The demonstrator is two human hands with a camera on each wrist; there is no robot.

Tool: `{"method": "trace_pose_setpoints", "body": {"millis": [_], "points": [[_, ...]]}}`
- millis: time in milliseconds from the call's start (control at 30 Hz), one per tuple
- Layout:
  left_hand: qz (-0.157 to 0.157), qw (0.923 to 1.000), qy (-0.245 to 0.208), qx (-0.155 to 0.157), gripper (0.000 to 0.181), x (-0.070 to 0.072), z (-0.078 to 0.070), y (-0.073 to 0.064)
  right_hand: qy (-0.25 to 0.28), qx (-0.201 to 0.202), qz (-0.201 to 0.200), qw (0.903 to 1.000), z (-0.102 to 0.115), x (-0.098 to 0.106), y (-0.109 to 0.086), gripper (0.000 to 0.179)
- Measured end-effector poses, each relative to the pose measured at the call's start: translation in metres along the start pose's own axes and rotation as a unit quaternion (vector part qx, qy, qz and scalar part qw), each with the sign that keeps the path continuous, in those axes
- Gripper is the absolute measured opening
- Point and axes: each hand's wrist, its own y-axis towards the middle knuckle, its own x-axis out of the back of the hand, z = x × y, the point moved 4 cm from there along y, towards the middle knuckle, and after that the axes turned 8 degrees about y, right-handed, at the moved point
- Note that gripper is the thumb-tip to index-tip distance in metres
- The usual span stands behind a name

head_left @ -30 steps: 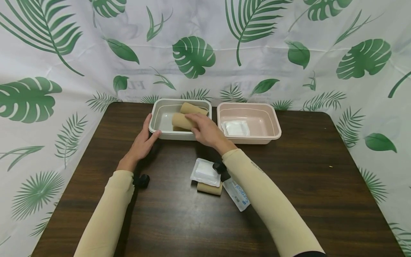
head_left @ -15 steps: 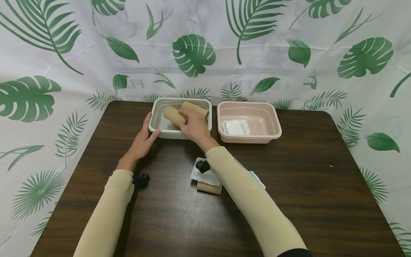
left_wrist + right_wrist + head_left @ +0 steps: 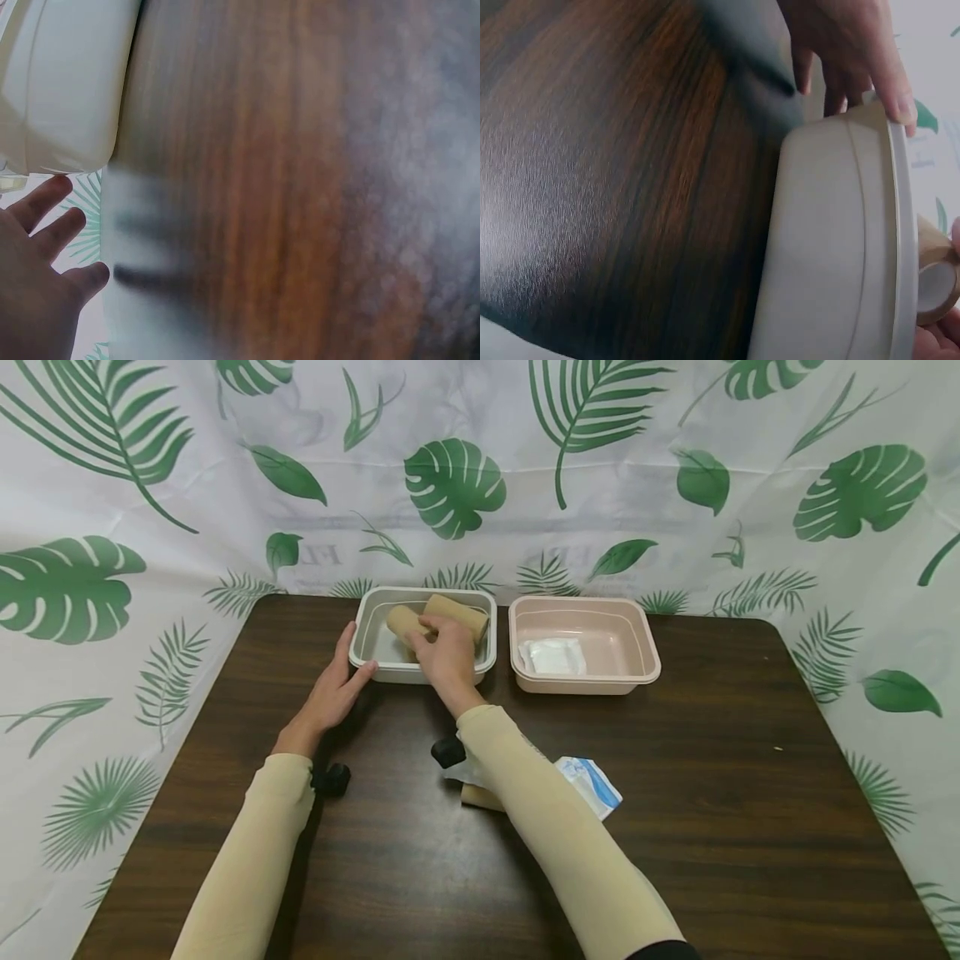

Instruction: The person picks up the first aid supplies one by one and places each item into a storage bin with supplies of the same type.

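Note:
My right hand (image 3: 447, 662) reaches into the light grey bin (image 3: 386, 673) and grips a tan bandage roll (image 3: 403, 622) between thumb and fingers. In the right wrist view, the bandage roll's end shows a pale core, just past the bin's rim. Another tan bandage roll (image 3: 456, 613) lies behind it in the bin, on the right side. My left hand (image 3: 335, 687) rests at the bin's left end, fingers straight along the outer wall and thumb at the front rim. In the left wrist view, the fingertips (image 3: 56, 187) are right at the bin's corner.
A pink bin (image 3: 615, 680) with a white packet (image 3: 555, 656) in it stands to the right. On the table (image 3: 390, 860), under my right forearm, lie a bandage roll (image 3: 480, 797), a partly hidden clear-and-white pack (image 3: 463, 772) and a blue-and-white packet (image 3: 592, 785). A leaf-print curtain hangs behind.
My right hand has moved left inside the grey bin with the bandage roll, which now sits further left and turned. The right forearm has swung left. My left hand has stayed put.

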Motion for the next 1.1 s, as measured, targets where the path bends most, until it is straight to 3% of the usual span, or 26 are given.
{"method": "trace_pose_setpoints", "body": {"millis": [100, 300, 600, 833, 967, 1100], "points": [[0.000, 1.0000, 0.000, 0.000, 0.073, -0.001, -0.001, 0.001, 0.001, 0.003, 0.001, 1.0000, 0.000, 0.002, 0.001, 0.035], [-0.002, 1.0000, -0.001, 0.004, 0.073, 0.000, 0.000, 0.000, -0.018, 0.007, 0.040, 0.9990, 0.002, 0.000, 0.002, 0.039], [0.001, 1.0000, -0.005, 0.008, 0.073, 0.000, -0.002, -0.001, -0.022, 0.034, 0.042, 0.9983, 0.006, -0.005, -0.001, 0.041], [0.003, 1.0000, -0.006, 0.007, 0.073, 0.001, -0.003, -0.001, -0.038, 0.077, 0.106, 0.9907, 0.006, -0.013, -0.002, 0.049], [0.002, 1.0000, -0.006, 0.005, 0.073, 0.001, -0.002, 0.000, -0.036, 0.110, 0.136, 0.9840, 0.007, -0.017, -0.004, 0.046], [0.000, 1.0000, -0.006, 0.000, 0.073, 0.001, -0.002, 0.000, -0.039, 0.112, 0.163, 0.9795, 0.007, -0.020, -0.005, 0.039]]}}
